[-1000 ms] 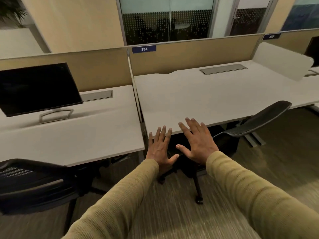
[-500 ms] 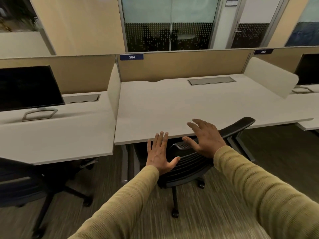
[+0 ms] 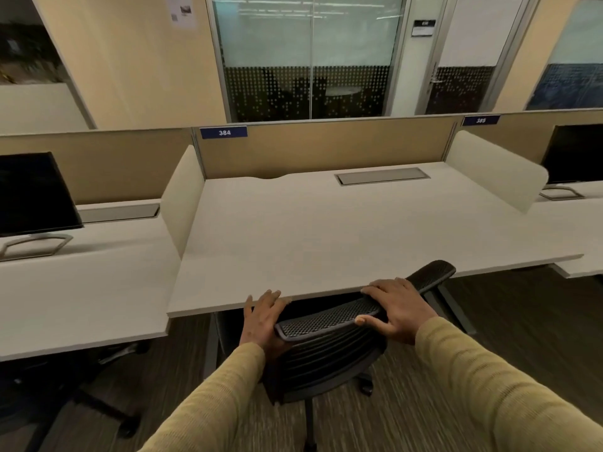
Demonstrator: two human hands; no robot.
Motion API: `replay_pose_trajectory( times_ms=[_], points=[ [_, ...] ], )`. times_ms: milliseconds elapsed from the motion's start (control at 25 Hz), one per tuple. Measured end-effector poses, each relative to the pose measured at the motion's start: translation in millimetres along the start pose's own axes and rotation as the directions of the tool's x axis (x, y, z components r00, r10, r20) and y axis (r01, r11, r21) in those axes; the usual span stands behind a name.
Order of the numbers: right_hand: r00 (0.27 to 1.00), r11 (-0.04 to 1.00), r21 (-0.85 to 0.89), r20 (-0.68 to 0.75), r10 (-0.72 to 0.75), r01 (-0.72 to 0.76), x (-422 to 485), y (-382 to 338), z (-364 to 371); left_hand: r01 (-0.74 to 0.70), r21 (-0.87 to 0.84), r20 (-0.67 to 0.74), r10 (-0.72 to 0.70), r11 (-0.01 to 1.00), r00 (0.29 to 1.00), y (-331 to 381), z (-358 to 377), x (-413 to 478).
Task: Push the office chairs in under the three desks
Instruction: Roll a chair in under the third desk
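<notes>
Hands: from hovering spread above the chair half a second ago, both have come down onto its backrest.
Right hand (image 3: 396,308): clamped over the mesh top rail (image 3: 329,318), fingers (image 3: 385,285) hooked across the far side and thumb pressed to the near face.
Left hand (image 3: 262,318): laid against the rail's left corner, fingers extended toward the desk edge, pressing rather than wrapped round anything.
Office chair (image 3: 326,357): a second ago its back pointed off to the right; now it stands nearly square to the person, its right end angled toward the desk. The rail is level with the front edge of desk 384 (image 3: 326,230). The seat is hidden behind the backrest, and a caster (image 3: 367,384) sits on the carpet on the near side.
Left desk (image 3: 81,288): a second dark chair (image 3: 58,386) shows below its front edge, too blurred to say how far in it is.
Right desk (image 3: 584,230): only a corner in view, with no chair visible.
Standing: contact made and the chair lined up, so the push proper looks about to begin; the middle chair likely needs a straight shove forward.
</notes>
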State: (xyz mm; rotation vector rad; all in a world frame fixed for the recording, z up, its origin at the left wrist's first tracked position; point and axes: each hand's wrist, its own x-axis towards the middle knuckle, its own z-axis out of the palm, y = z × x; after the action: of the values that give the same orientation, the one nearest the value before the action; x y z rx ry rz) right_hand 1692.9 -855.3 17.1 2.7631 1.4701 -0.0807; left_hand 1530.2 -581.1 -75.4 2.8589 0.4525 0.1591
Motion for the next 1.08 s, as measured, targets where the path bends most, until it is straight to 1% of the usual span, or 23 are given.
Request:
replay_pose_trajectory(
  times_ms=[120,280,360,440,720,840,1080],
  points=[
    [0.995,0.996,-0.02,0.057,-0.083,0.085,15,17,-6,-0.014,0.016,0.018,0.013,1.0,1.0,-9,8,11],
    [0.993,0.993,0.001,0.038,-0.115,0.115,19,24,-3,0.004,0.052,0.077,-0.007,0.999,0.997,-9,6,17],
    [0.994,0.993,0.036,0.009,-0.108,0.108,14,27,2,0.017,0.056,0.089,-0.022,0.998,0.996,-4,7,16],
    [0.995,0.994,0.059,-0.007,-0.095,0.095,8,29,4,0.049,0.025,0.086,-0.051,0.998,0.995,0,11,14],
    [0.997,0.994,0.077,-0.024,-0.079,0.081,-13,34,7,0.158,0.046,0.111,-0.162,0.986,0.981,19,17,4],
    [0.996,0.995,0.069,-0.043,-0.075,0.078,-22,43,9,0.168,0.058,0.126,-0.174,0.984,0.977,28,19,5],
    [0.997,0.998,0.045,-0.07,-0.038,0.041,-40,81,5,0.159,0.056,0.15,-0.165,0.986,0.975,71,24,24]
  ],
)
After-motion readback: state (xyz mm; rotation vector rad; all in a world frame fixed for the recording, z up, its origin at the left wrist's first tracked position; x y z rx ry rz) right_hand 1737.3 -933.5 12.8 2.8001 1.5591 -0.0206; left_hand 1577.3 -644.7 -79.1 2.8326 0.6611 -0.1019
